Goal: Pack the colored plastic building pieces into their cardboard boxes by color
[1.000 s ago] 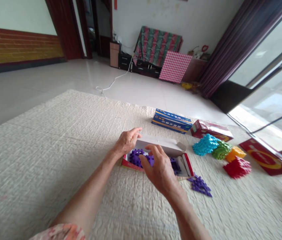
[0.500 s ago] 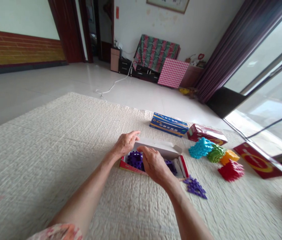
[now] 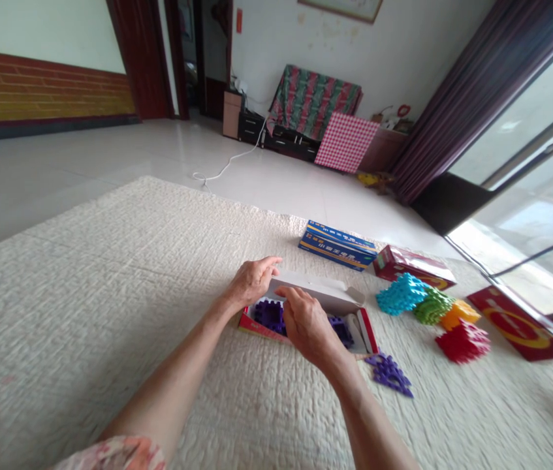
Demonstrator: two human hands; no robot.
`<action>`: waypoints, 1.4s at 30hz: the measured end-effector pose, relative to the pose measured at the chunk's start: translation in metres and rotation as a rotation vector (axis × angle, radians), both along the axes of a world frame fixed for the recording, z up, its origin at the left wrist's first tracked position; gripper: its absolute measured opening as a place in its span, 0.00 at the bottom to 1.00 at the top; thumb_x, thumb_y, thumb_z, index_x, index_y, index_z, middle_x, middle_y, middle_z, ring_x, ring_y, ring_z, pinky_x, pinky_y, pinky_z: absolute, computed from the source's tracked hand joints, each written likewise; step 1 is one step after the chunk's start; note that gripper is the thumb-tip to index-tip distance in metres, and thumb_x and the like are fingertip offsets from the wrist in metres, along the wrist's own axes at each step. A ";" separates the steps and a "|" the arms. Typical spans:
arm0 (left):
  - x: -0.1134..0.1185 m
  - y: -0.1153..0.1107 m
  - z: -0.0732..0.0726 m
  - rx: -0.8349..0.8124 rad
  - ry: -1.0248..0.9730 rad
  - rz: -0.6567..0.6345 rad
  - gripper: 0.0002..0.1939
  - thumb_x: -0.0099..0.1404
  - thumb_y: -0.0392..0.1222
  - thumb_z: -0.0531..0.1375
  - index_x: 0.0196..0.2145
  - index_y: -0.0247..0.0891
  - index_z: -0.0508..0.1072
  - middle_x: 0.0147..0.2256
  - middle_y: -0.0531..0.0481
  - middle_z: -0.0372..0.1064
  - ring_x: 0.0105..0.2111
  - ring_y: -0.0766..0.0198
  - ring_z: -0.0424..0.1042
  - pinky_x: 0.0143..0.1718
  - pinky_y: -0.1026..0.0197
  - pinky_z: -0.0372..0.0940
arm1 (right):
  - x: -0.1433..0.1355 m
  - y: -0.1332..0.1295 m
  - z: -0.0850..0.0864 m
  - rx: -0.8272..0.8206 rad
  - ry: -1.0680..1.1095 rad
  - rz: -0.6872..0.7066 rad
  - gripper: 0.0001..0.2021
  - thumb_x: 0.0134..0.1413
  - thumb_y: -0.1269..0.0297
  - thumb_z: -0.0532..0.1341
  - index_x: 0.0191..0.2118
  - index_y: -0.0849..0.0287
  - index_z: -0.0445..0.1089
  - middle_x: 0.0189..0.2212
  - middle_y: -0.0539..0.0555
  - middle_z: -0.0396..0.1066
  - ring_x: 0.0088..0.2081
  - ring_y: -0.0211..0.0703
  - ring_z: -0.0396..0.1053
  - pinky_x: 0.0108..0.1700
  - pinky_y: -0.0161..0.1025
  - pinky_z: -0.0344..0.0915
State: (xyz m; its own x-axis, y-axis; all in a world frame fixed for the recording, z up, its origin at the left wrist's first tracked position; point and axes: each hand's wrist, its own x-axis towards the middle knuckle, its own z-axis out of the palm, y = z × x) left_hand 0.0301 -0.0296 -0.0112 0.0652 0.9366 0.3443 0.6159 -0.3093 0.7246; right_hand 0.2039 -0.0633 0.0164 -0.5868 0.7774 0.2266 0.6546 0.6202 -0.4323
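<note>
A long red-edged cardboard box (image 3: pixel 259 330) lies on the mat with its white lid flap (image 3: pixel 318 282) raised at the back. Inside it are purple interlocking plastic pieces (image 3: pixel 268 313), some in the left part and others towards the right end. My left hand (image 3: pixel 252 282) grips the box's back left corner by the flap, fingers reaching forward. Bent over the middle of the box, my right hand (image 3: pixel 308 325) has curled fingers whose tips are hidden; what they hold cannot be made out. A loose purple piece (image 3: pixel 390 373) lies beside the box's right end.
Stacks of blue (image 3: pixel 401 294), green (image 3: pixel 433 305), yellow (image 3: pixel 459 314) and red (image 3: pixel 463 341) plastic pieces stand to the right. Behind are a blue box (image 3: pixel 337 247) and a dark red box (image 3: pixel 413 267). Another red box (image 3: pixel 525 325) sits at the far right. A cream textured mat (image 3: pixel 110 261) lies underneath.
The view has shifted slightly, so everything appears a little farther right. Both hands keep nearly the same pose at the box.
</note>
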 end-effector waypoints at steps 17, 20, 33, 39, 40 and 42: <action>-0.005 -0.001 -0.011 -0.097 -0.261 0.085 0.21 0.60 0.49 0.54 0.48 0.38 0.74 0.41 0.47 0.78 0.44 0.55 0.75 0.51 0.57 0.66 | 0.239 -0.028 -0.040 0.128 0.298 -0.803 0.13 0.51 0.63 0.53 0.36 0.58 0.73 0.34 0.57 0.77 0.34 0.46 0.74 0.38 0.43 0.69; -0.005 -0.002 -0.011 -0.116 -0.325 0.109 0.19 0.59 0.49 0.56 0.45 0.41 0.75 0.41 0.48 0.78 0.46 0.53 0.74 0.53 0.56 0.65 | 0.242 -0.034 -0.059 0.050 0.283 -0.724 0.13 0.48 0.63 0.55 0.38 0.58 0.73 0.36 0.58 0.76 0.35 0.47 0.74 0.37 0.44 0.69; -0.002 0.004 -0.010 -0.123 -0.339 0.126 0.20 0.52 0.49 0.60 0.39 0.36 0.77 0.36 0.45 0.79 0.42 0.53 0.76 0.47 0.55 0.68 | 0.232 -0.053 -0.074 0.043 0.108 -0.369 0.23 0.43 0.77 0.58 0.48 0.57 0.70 0.49 0.59 0.66 0.50 0.48 0.67 0.53 0.51 0.65; 0.001 -0.001 -0.009 -0.126 -0.368 0.157 0.21 0.51 0.50 0.60 0.40 0.36 0.77 0.36 0.45 0.79 0.40 0.55 0.76 0.47 0.55 0.67 | 0.232 -0.055 -0.076 0.061 0.076 -0.363 0.18 0.50 0.75 0.57 0.48 0.59 0.70 0.46 0.59 0.68 0.48 0.47 0.69 0.53 0.48 0.66; 0.001 -0.002 -0.009 -0.123 -0.365 0.152 0.21 0.51 0.50 0.60 0.39 0.35 0.77 0.35 0.44 0.79 0.40 0.55 0.76 0.47 0.55 0.67 | 0.232 -0.054 -0.076 0.061 0.081 -0.370 0.18 0.49 0.75 0.57 0.47 0.59 0.71 0.46 0.58 0.69 0.47 0.47 0.69 0.52 0.48 0.66; 0.002 -0.002 -0.008 -0.117 -0.353 0.133 0.22 0.51 0.51 0.60 0.39 0.34 0.77 0.35 0.44 0.79 0.39 0.56 0.76 0.47 0.55 0.68 | 0.233 -0.054 -0.076 0.068 0.110 -0.384 0.17 0.48 0.74 0.57 0.46 0.59 0.71 0.45 0.58 0.69 0.45 0.48 0.71 0.50 0.49 0.68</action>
